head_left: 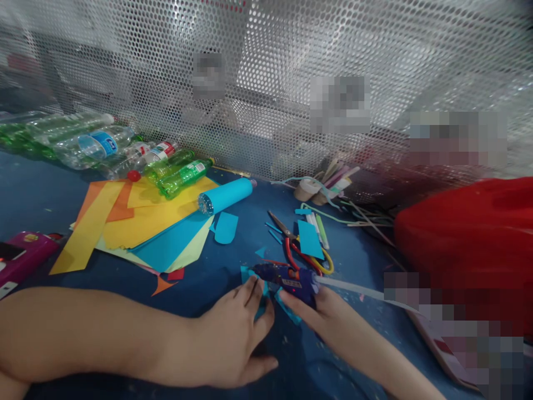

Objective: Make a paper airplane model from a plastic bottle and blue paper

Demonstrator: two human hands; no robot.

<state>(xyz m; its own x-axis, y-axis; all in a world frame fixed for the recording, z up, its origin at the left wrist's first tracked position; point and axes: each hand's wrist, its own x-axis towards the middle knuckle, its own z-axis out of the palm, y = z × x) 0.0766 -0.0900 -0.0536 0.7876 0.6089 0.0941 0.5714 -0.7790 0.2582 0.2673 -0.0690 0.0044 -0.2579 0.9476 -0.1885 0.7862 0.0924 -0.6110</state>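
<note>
My right hand [320,308] is wrapped round a blue hot glue gun [297,280], whose nozzle points left. A long whitish glue stick [353,286] sticks out of its back end. My left hand [233,328] lies low over the table, thumb apart and fingers stretched out onto a small piece of blue paper [249,271]. The nozzle is right above this paper, close to my left fingertips; whether it touches cannot be made out. Another bit of blue paper [291,312] shows under the glue gun. Behind it lie scissors [287,233] with red handles, partly covered by a blue paper rectangle [309,239].
A plastic bottle wrapped in blue paper [228,195] lies beside stacked coloured sheets [162,222]. Several plastic bottles [95,141] line the perforated metal screen [175,55]. A purple device [29,253] stands left, a red object [466,233] right, with a phone-like slab [437,344] near it.
</note>
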